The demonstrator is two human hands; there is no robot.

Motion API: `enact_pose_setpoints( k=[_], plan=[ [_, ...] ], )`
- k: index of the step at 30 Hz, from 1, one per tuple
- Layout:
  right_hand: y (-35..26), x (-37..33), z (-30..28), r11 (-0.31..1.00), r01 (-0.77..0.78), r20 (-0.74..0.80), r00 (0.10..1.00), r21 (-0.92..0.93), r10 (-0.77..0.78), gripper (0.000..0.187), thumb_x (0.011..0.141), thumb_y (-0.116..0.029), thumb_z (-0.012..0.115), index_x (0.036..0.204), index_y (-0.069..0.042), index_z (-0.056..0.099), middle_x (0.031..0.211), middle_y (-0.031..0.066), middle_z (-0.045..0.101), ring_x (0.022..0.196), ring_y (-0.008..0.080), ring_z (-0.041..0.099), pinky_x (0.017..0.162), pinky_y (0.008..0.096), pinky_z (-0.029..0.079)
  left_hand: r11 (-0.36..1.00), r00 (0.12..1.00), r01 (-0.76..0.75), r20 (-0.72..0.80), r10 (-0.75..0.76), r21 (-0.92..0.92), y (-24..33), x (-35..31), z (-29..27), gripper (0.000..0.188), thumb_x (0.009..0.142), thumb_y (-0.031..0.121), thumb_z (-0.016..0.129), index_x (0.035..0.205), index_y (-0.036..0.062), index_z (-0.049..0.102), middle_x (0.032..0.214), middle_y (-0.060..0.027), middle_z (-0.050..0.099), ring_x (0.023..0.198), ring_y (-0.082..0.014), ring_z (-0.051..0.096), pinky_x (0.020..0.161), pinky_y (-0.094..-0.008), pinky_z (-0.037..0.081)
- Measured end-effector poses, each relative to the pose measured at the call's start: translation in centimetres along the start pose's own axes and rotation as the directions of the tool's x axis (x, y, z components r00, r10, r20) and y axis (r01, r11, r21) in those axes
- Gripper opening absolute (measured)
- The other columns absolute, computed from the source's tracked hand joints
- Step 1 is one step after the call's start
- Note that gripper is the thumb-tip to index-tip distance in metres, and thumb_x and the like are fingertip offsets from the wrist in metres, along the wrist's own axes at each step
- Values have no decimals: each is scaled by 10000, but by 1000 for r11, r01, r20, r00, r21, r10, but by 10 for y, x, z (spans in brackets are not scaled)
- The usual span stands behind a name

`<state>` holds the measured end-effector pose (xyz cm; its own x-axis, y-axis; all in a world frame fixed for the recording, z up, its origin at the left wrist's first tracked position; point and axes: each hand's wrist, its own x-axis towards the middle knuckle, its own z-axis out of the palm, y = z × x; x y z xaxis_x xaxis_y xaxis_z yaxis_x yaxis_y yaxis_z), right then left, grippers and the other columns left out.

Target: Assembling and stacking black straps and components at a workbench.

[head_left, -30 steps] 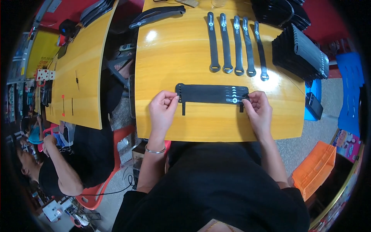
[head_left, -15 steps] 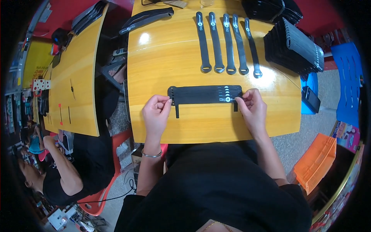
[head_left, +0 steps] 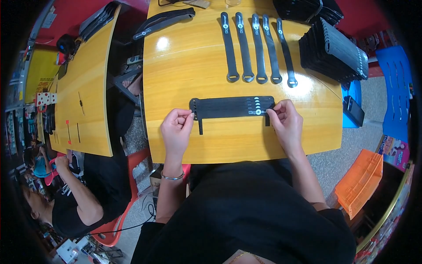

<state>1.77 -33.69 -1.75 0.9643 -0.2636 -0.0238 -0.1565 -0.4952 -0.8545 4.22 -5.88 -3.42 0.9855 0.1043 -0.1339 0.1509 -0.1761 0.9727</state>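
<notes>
A fanned stack of black cable straps (head_left: 224, 107) lies crosswise on the table in front of me, rounded slotted ends to the left and white print near the right. My left hand (head_left: 176, 131) pinches the stack's lower left corner between thumb and fingertips. At the right end my right hand (head_left: 288, 126) is closed the same way on the strap edge. From under the stack two narrow black strips (head_left: 201, 126) stick out toward me, one near each end. Beyond it, several single straps (head_left: 247, 50) lie lengthwise in a row, slotted ends nearest me.
A tall pile of bundled black straps (head_left: 336, 50) stands at the table's right, with another dark bundle (head_left: 303, 9) behind. A loose strap bundle (head_left: 165, 23) lies far left. An orange crate (head_left: 359, 182) is right of the table. A co-worker (head_left: 79, 202) sits at a neighbouring table on the left.
Both hands stay pinched at the two ends of the strap stack, which has barely moved. The whole view shifts slightly. The co-worker's arm on the left has moved a little.
</notes>
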Motion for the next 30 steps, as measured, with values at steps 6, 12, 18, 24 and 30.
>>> enact_pose_setpoints(
  k=[6, 12, 18, 24, 30],
  plan=[
    [-4, 0, 0, 999, 7, -6, 1000, -38, -7, 201, 794, -45, 709, 832, -12, 514, 670, 49, 583, 554, 89, 586, 500, 218, 465, 1000, 1000, 1, 1, -1, 16, 1, 0, 0, 55, 833, -68, 613, 859, -30, 582, 673, 3, 585, 545, 2, 500, 450, -140, 337],
    [-4, 1, 1, 996, 49, -23, 998, -69, -50, 191, 782, -31, 710, 822, -11, 525, 713, 65, 564, 563, 118, 579, 505, 232, 469, 999, 1000, -2, -8, 2, 33, -1, -1, 0, 56, 825, -69, 621, 849, -35, 583, 669, -1, 583, 541, 1, 499, 450, -142, 337],
    [-3, 1, 0, 980, 138, -33, 989, -144, -144, 168, 771, -25, 711, 815, -6, 550, 761, 72, 544, 598, 139, 576, 533, 251, 479, 990, 993, -104, -53, 109, 95, -11, 0, 2, 83, 792, -71, 651, 830, -37, 586, 677, -5, 559, 525, -11, 498, 459, -143, 347],
    [4, -3, -12, 998, 50, 22, 998, 29, -50, 144, 780, -10, 685, 903, -22, 610, 835, 86, 584, 648, 159, 594, 574, 262, 491, 931, 980, -179, -28, 198, 318, 7, -9, 4, 151, 814, -57, 631, 955, -40, 578, 870, -69, 593, 651, -77, 567, 550, -181, 448],
    [-20, -26, -4, 771, 583, 227, 812, -255, -539, 399, 744, -108, 715, 1124, -56, 606, 1148, 81, 618, 1070, 253, 574, 924, 367, 436, 467, 780, -625, 492, 386, 625, 45, -32, 49, 615, 794, 250, 676, 1321, 21, 458, 1381, -160, 425, 1303, -313, 370, 1047, -457, 317]
  ],
)
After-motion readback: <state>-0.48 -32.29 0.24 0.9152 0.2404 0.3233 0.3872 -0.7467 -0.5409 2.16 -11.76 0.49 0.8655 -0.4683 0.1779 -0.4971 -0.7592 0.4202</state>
